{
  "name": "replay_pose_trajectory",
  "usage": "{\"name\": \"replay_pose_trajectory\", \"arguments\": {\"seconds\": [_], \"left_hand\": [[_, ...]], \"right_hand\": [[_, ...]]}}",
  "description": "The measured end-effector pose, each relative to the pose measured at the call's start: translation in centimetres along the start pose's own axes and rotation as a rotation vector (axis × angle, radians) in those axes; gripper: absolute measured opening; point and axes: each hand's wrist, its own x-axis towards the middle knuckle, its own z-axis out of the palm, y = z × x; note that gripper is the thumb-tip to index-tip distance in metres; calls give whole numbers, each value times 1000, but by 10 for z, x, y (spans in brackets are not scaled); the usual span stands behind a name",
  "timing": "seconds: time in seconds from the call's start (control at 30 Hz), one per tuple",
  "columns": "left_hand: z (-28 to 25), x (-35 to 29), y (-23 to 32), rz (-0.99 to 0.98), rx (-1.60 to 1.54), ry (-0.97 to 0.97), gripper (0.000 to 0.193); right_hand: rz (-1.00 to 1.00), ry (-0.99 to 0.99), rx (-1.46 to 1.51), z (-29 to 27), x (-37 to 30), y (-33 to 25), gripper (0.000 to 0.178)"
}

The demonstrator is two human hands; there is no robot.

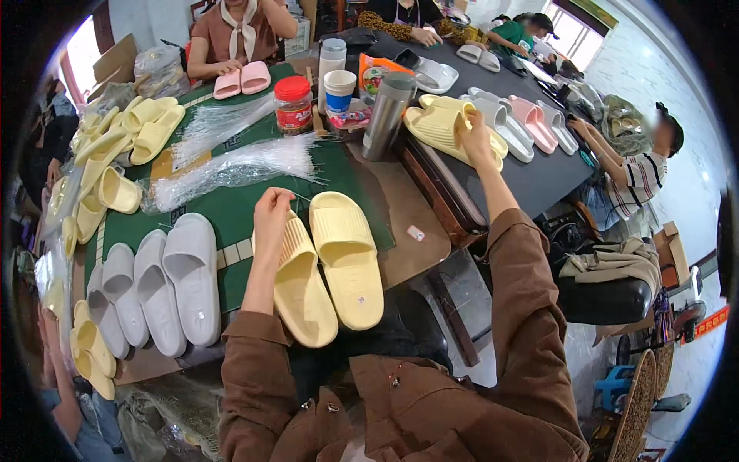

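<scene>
A pair of yellow slide slippers (348,269) lies side by side at the table's near edge, toes away from me. Over the left slipper's strap, my left hand (271,219) is closed in a pinch on a thin plastic tie (301,197), whose end points toward the right slipper. My right hand (477,140) reaches to the dark table on the right. Its fingers are closed on a yellow slipper (440,127) of another pair; part of that pair is hidden behind the hand.
Bundles of clear plastic ties (239,173) lie on the green mat (339,173). Grey slippers (192,277) stand left, yellow ones (154,127) beyond. A red-lidded jar (293,108), paper cup (339,92) and steel tumbler (389,115) stand mid-table. Other people sit around the tables.
</scene>
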Motion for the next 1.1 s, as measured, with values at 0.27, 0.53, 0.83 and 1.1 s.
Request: {"name": "replay_pose_trajectory", "arguments": {"seconds": [0.27, 0.53, 0.83, 1.1], "left_hand": [[-1, -1, 2, -4, 98, -25, 17], [7, -3, 3, 76, 273, -8, 17], [6, -4, 7, 132, 374, 1, 14], [0, -2, 15, 207, 414, 2, 20]], "right_hand": [[15, -260, -308, -5, 19, 4, 32], [-98, -342, -317, -68, -47, -32, 28], [-48, -577, -114, -88, -156, -121, 21], [-144, -565, 113, -15, -216, -159, 29]]}}
